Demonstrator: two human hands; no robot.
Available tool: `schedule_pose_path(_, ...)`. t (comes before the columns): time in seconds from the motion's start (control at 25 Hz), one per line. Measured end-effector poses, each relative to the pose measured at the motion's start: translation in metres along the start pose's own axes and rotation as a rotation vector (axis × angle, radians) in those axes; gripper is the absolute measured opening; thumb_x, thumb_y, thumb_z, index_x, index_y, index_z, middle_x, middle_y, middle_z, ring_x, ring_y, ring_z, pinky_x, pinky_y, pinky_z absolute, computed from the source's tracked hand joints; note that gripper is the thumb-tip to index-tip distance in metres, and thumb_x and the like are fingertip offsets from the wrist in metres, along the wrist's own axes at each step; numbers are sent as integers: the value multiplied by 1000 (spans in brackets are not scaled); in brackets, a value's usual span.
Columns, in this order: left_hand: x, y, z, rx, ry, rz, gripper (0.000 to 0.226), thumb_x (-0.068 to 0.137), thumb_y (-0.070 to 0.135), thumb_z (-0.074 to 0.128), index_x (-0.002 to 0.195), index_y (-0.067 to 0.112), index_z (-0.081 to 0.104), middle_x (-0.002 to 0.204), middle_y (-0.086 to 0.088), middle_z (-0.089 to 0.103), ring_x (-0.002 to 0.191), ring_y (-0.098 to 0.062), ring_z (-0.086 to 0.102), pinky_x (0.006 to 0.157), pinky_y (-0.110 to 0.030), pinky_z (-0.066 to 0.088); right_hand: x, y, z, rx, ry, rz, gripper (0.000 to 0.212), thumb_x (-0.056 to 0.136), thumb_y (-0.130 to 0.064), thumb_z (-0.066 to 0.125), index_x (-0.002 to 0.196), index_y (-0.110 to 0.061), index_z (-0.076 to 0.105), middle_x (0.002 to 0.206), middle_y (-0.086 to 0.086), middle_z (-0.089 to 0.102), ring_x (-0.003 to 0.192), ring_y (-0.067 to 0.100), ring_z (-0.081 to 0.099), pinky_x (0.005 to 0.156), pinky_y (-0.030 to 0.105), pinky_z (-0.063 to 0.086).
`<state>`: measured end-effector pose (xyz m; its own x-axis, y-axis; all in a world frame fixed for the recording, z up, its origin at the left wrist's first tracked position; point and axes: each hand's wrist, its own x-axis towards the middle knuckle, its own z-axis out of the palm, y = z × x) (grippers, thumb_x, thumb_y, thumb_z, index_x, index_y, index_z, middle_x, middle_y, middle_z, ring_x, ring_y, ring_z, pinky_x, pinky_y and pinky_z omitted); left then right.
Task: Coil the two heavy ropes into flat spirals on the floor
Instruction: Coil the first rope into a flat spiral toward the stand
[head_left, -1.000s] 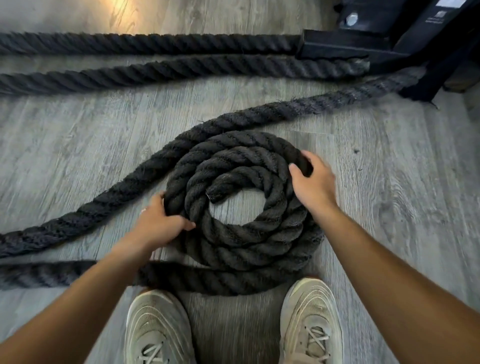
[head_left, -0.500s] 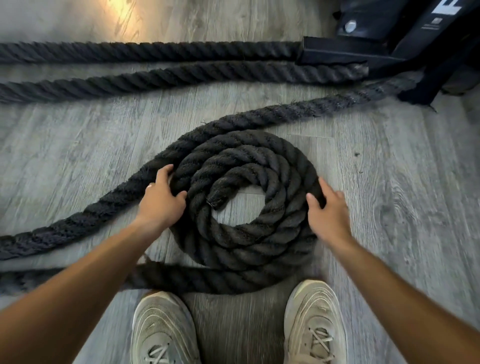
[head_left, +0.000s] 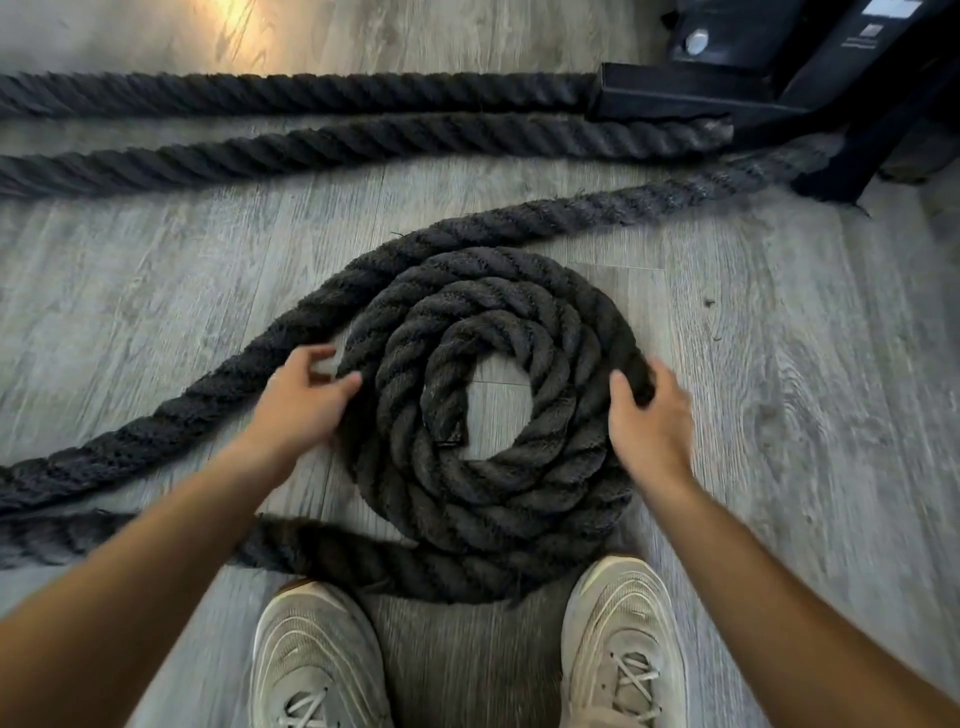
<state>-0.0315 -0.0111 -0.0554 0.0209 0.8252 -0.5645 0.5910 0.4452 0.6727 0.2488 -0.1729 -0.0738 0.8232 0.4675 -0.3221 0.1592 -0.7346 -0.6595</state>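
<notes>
A thick black rope lies wound into a flat coil of about three turns on the grey floor, just ahead of my shoes. Its inner end points down inside the centre hole. My left hand rests at the coil's left edge with fingers spread, between the coil and a loose strand running down-left. My right hand cups the outer turn on the right, thumb on top. A second strand leaves the coil's bottom toward the left. The other rope lies in two straight runs at the back.
A black machine base stands at the top right, and the loose strand leads toward it. The far rope's cut end lies beside that base. My two pale shoes stand at the coil's near edge.
My left hand slid up the coil's left side and its fingers opened. My right hand slid down the right side. The inner end turned downward.
</notes>
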Motion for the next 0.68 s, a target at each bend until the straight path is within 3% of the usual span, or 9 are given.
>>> schedule_pose_path(0.16, 35, 20, -3, 117, -102, 113, 49, 94, 31, 69, 141, 24, 56, 122, -6, 67, 108, -23, 66, 99, -45, 54, -49, 26, -4, -10, -17, 76, 59, 102, -39, 51, 156, -24, 34, 152, 12, 38, 133, 34, 46, 100, 38, 41)
schedule_pose_path(0.24, 42, 17, -3, 172, -90, 125, 44, 94, 32, 68, 137, 21, 61, 123, -5, 70, 108, -23, 68, 95, -43, 56, -43, 28, -1, -4, -38, 54, 58, 102, -36, 52, 156, -23, 35, 154, 11, 36, 137, 33, 44, 109, 38, 37)
schedule_pose_path(0.36, 31, 9, -3, 79, -42, 39, 34, 94, 28, 68, 126, 16, 66, 111, -5, 72, 92, -23, 69, 78, -38, 59, -8, 20, 1, -23, -87, 41, 57, 101, -35, 55, 154, -26, 39, 157, 12, 34, 143, 32, 38, 119, 45, 30)
schedule_pose_path(0.48, -9, -15, 5, -53, -24, -103, 26, 94, 25, 70, 113, 8, 66, 96, -9, 72, 77, -25, 71, 68, -44, 63, 40, -12, -1, -55, -139, -54, 53, 99, -34, 58, 150, -28, 46, 155, 9, 41, 142, 28, 41, 118, 40, 31)
schedule_pose_path(0.56, -43, -32, 15, -122, -65, -210, 25, 92, 23, 73, 106, 6, 60, 87, -12, 66, 63, -22, 64, 59, -39, 60, 66, -41, 1, -83, -171, -155, 48, 97, -32, 63, 144, -27, 55, 145, 3, 55, 134, 24, 51, 112, 32, 38)
schedule_pose_path(0.68, -69, -40, 22, -226, -80, -321, 40, 87, 20, 77, 110, 12, 46, 92, -13, 62, 70, -25, 63, 75, -46, 61, 81, -65, 12, -88, -200, -238, 43, 93, -32, 69, 136, -26, 63, 133, -3, 64, 122, 19, 59, 102, 26, 43)
